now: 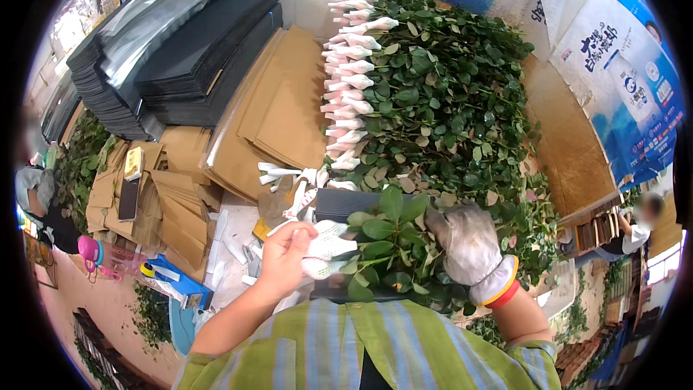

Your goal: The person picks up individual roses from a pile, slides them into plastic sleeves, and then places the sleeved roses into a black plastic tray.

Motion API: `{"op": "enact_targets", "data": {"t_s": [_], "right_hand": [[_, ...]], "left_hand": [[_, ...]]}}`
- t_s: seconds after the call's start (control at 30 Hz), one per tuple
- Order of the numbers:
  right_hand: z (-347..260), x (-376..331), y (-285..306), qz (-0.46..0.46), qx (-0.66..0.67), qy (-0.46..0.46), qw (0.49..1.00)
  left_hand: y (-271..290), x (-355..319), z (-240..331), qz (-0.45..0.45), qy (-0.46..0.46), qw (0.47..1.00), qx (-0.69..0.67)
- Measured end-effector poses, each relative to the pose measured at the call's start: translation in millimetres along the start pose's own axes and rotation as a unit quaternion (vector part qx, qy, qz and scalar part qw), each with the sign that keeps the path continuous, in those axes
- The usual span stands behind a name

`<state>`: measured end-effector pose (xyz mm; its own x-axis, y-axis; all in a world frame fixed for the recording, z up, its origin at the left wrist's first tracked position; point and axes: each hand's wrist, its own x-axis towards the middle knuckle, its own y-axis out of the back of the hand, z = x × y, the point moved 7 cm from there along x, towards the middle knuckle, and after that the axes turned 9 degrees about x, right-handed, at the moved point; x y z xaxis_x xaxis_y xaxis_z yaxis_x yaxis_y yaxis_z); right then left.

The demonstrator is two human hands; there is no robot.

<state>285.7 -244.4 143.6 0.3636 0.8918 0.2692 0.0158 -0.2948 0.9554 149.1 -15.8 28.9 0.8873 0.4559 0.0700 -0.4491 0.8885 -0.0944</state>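
Note:
My bare left hand (284, 258) is closed, thumb and fingers pinching the tip of a white mesh sleeve on a rose bud (332, 243). A second sleeved bud (323, 267) lies just below it. Their leafy stems (386, 245) stretch right, across a dark grey board (343, 204). My right hand (468, 245), in a grey-white work glove with a yellow and red cuff, is curled over the stems; leaves hide its fingertips. Beyond both hands lies a large pile of leafy roses (447, 79), their pale pink sleeved heads (354, 79) lined up on the left.
Brown cardboard sheets (281, 101) and stacked black sheets (195, 58) stand at the far left. Folded cardboard pieces (177, 209) bear a phone (128, 199). A blue box (177, 282) and a pink bottle (90, 251) are nearer left. A cardboard panel (567, 137) borders the pile's right. Other people are at both sides.

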Motion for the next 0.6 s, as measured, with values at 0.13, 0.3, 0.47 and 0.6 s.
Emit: {"op": "enact_targets", "data": {"t_s": [0.13, 0.3, 0.47, 0.6], "right_hand": [[-19.6, 0.7, 3.6, -0.053, 0.032, -0.024, 0.998], [-24.6, -3.6, 22.6, -0.04, 0.066, 0.027, 0.997], [-43.1, 5.8, 49.0, -0.007, 0.087, 0.095, 0.992], [-21.7, -35.1, 63.2, 0.123, -0.044, 0.041, 0.99]], "left_hand": [[24.2, -14.0, 29.3, -0.006, 0.0, 1.0, -0.002], [33.9, -27.9, 81.9, -0.005, -0.039, 0.998, 0.054], [48.4, -43.3, 111.8, 0.022, -0.043, 0.998, 0.051], [99.0, -35.3, 117.1, 0.103, -0.017, 0.985, -0.137]]}}
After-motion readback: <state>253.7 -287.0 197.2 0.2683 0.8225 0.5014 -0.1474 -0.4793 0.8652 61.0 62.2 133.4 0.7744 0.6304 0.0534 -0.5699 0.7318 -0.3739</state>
